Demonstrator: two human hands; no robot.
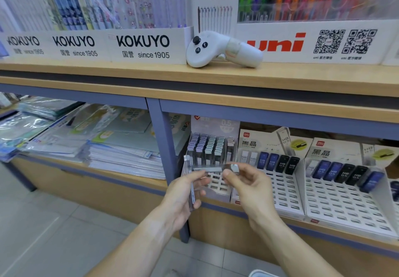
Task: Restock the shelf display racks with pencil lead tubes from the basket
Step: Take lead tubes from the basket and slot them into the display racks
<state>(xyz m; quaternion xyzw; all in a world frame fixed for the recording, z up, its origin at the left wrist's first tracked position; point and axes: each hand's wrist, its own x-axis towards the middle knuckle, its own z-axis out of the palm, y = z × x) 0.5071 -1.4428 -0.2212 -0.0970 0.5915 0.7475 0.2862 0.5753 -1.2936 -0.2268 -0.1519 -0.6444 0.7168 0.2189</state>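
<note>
Both hands raised at lower centre of frame, in front of the lower shelf (pixel 280 112). My left hand (pixel 183 192) curls around a few clear lead tubes (pixel 192 192) standing roughly upright in the palm, tops poking out above the fingers. My right hand (pixel 246 181) pinches one lead tube (pixel 212 168) between thumb and forefinger; it lies nearly level, white cap by my fingertips, the far end reaching toward my left hand. Just behind the hands, a rack of pastel-capped tubes (pixel 210 147), back rows full, front slots bare. Right of it, two white slotted racks (pixel 280 190) with dark and blue HB 0.5 tubes along the top rows only. Centre of the upper shelf: a white handheld controller (pixel 222 50) lying against the uni display. Left bay: stacked plastic-wrapped folders (pixel 97 142). A white rim (pixel 262 273) shows at the bottom edge; I cannot tell what it is.
</note>
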